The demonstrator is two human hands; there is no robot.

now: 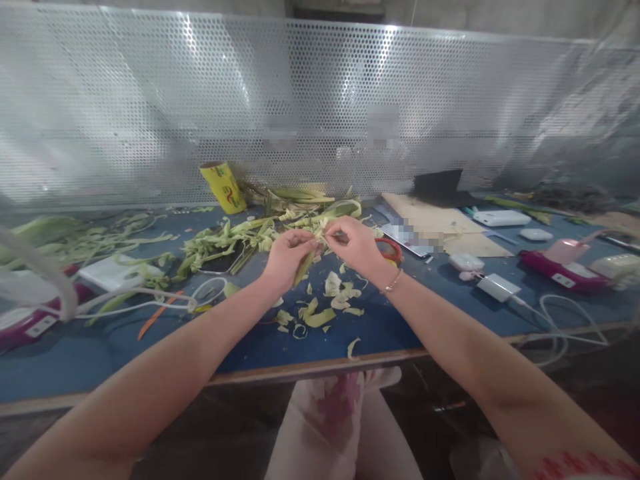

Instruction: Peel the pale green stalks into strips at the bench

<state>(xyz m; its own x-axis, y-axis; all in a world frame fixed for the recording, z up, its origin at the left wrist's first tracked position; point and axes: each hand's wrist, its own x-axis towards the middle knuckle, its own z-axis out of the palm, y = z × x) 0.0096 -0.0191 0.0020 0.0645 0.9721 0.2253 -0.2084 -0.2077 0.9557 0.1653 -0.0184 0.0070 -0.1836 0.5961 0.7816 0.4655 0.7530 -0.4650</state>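
My left hand (293, 253) is closed around a green stem (304, 268) that hangs down below the fingers. At its top is a pale, petal-like tip (321, 230). My right hand (353, 243) meets it there in a pinch, its fingertips at the pale piece; whether they hold a strip of it is too small to make out. Behind both hands lies a heap of light green plant pieces with stems (225, 243). Cut pale leaf scraps (317, 316) are scattered on the blue table (280, 347) beneath the hands. A red-handled tool (393, 249) is partly hidden by my right wrist.
A yellow tube (223, 187) leans against the perforated metal panel (330, 113). Leaf strips (100, 233), an orange strip (159, 315) and white cables (150, 291) lie left. Right are a beige sheet (435, 217), a phone (406, 241), chargers (499, 287) and a purple power strip (565, 279).
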